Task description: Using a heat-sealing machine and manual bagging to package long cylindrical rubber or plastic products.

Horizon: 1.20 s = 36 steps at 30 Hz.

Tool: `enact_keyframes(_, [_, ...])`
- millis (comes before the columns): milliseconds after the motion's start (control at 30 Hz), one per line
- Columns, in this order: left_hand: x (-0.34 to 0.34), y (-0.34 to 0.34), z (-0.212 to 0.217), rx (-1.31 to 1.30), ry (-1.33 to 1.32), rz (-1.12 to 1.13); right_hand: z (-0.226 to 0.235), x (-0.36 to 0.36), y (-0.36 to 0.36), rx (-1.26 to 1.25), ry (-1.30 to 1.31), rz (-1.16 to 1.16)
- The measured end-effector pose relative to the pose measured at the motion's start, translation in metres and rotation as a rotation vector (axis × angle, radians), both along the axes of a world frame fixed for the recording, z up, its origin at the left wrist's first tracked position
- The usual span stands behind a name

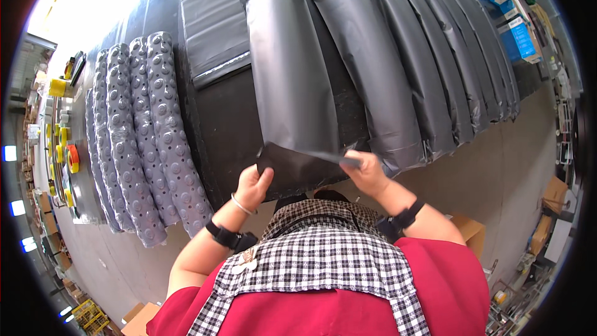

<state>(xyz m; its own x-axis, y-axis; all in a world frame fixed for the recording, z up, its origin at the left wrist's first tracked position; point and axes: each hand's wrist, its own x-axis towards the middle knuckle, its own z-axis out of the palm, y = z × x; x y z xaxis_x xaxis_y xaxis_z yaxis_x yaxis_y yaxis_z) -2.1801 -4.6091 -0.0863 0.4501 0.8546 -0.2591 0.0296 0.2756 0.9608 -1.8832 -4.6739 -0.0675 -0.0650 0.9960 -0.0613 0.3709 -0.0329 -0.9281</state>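
In front of me a long black plastic bag [292, 74] lies lengthwise on the table, with its near end toward me. My left hand [254, 186] is closed on the left corner of that end. My right hand [365, 174] grips the right corner, and the bag's edge stretches between both hands. The bag bulges, but what it holds is hidden. To its right lies a row of several filled black bags [367, 68], side by side. A flat stack of black bags [214, 22] lies beyond my left hand.
Several grey rolled mats with round bumps [165, 112] lie on the left, their near ends past the dark table's [227, 130] edge. Yellow tape rolls [59, 87] and an orange one [73, 158] are farther left. Blue boxes [519, 37] sit at the far right; cardboard [469, 233] stands behind my right elbow.
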Motion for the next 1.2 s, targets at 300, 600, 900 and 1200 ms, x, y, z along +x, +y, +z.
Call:
enact_keyframes(300, [0.006, -0.038, 0.001, 0.181, 0.097, 0.297, -0.017, -0.038, -0.032, 0.002, 0.306, -0.410])
enact_keyframes(600, [0.004, -0.029, -0.021, 0.213, 0.388, 0.384, -0.024, -0.051, -0.011, -0.081, -0.184, -0.500])
enact_keyframes(900, [0.030, -0.016, -0.008, 0.693, 1.210, 0.093, -0.025, -0.053, 0.007, -0.191, -0.544, -0.254])
enact_keyframes(1200, [0.078, 0.009, 0.018, 0.408, 0.680, 0.072, 0.016, -0.044, 0.001, -0.509, -0.737, -0.021])
